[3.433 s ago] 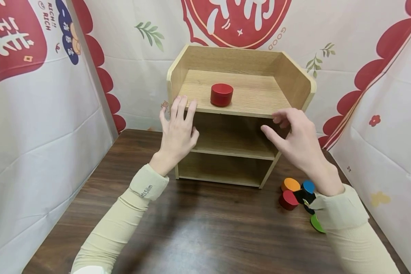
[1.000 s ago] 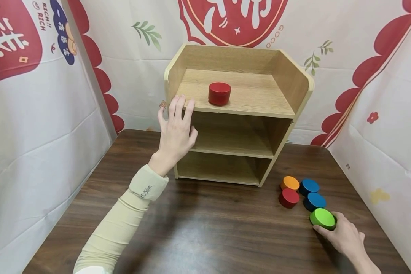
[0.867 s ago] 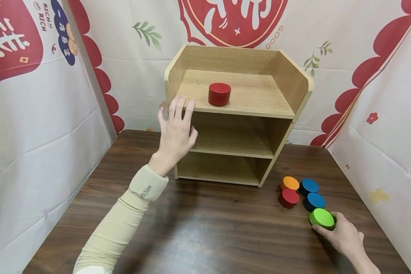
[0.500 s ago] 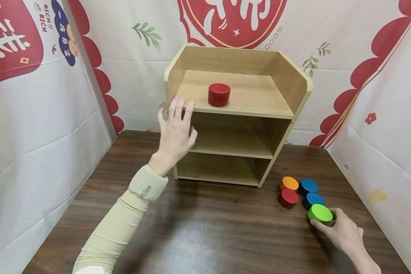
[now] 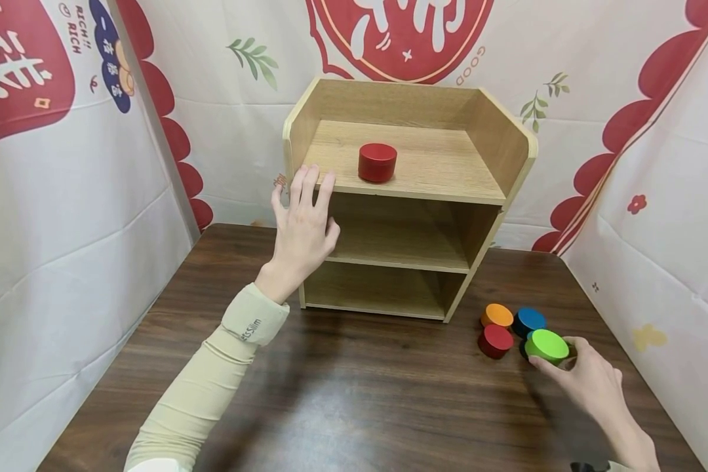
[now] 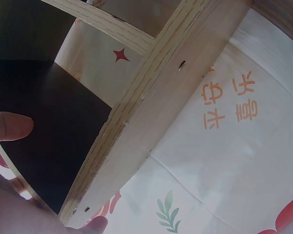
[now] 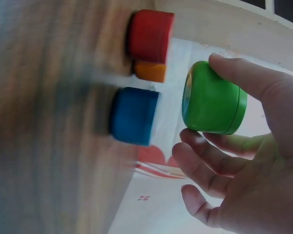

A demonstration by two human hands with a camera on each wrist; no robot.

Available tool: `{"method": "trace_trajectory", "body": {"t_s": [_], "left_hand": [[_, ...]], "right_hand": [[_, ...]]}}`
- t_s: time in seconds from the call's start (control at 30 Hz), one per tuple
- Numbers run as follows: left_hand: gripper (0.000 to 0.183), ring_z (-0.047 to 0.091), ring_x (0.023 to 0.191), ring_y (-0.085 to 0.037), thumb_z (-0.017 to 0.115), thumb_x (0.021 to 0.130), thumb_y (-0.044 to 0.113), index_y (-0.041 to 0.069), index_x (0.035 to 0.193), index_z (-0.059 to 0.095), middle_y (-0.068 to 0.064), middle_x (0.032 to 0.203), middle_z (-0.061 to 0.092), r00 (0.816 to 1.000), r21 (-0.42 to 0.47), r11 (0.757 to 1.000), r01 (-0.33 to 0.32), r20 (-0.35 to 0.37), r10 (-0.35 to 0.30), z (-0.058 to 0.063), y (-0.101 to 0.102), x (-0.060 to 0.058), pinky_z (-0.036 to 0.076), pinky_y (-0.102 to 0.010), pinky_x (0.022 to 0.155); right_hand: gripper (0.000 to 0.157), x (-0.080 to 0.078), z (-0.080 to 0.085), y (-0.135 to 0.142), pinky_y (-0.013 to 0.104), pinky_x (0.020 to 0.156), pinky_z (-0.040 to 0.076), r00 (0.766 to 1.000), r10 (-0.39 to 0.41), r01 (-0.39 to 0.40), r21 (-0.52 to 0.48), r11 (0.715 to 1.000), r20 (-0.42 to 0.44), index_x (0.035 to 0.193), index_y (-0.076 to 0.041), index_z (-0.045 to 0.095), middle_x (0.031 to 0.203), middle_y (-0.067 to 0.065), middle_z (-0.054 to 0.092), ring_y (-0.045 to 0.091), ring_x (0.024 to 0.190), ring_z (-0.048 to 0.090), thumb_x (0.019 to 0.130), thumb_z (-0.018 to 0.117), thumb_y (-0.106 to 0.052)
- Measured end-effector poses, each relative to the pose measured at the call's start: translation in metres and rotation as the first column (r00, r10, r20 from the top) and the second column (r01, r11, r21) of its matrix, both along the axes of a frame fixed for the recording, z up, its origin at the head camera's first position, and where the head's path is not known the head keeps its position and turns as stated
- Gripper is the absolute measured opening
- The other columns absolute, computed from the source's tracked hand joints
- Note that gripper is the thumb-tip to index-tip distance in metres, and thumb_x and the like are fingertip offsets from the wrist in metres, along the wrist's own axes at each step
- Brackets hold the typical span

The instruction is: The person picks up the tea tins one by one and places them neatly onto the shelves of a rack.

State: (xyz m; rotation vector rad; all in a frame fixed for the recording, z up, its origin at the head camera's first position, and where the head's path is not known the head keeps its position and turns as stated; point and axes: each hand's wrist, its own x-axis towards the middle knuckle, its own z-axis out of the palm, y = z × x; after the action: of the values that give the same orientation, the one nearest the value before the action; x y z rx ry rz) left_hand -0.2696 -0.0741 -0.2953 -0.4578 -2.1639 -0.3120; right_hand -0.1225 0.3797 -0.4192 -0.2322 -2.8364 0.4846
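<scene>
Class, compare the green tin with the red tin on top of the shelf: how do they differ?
Colour: the green tin is bright green; the red tin is deep red.
Support: the right hand holds the green tin above the table, while the red tin stands on the shelf, untouched.
Shared: both are short and round.

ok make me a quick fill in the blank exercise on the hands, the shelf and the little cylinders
1. The right hand grips the held cylinder, whose colour is ____.
2. On the top board of the shelf unit, the lone cylinder is ____.
3. Of the unit's two side panels, the left hand is nearer the ____ one.
4. In the head view, directly behind the table's red cylinder, the rear cylinder is ____.

Missing words: green; red; left; orange.
</scene>
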Motion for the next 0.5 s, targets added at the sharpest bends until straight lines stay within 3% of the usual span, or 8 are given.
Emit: {"method": "trace_trajectory", "body": {"t_s": [0.5], "left_hand": [[0.072,0.027,0.142,-0.028,0.063,0.075,0.011,0.013,0.142,0.038,-0.014,0.146,0.039,1.0,0.002,1.0,0.005,0.0,-0.005,0.0,0.0,0.0,0.021,-0.066,0.106]], "right_hand": [[0.072,-0.024,0.034,-0.021,0.048,0.067,0.032,0.984,0.072,-0.071,0.016,0.997,-0.165,0.118,0.01,0.052,0.08,0.021,0.063,0.029,0.072,0.057,0.076,0.077,-0.043]]}}
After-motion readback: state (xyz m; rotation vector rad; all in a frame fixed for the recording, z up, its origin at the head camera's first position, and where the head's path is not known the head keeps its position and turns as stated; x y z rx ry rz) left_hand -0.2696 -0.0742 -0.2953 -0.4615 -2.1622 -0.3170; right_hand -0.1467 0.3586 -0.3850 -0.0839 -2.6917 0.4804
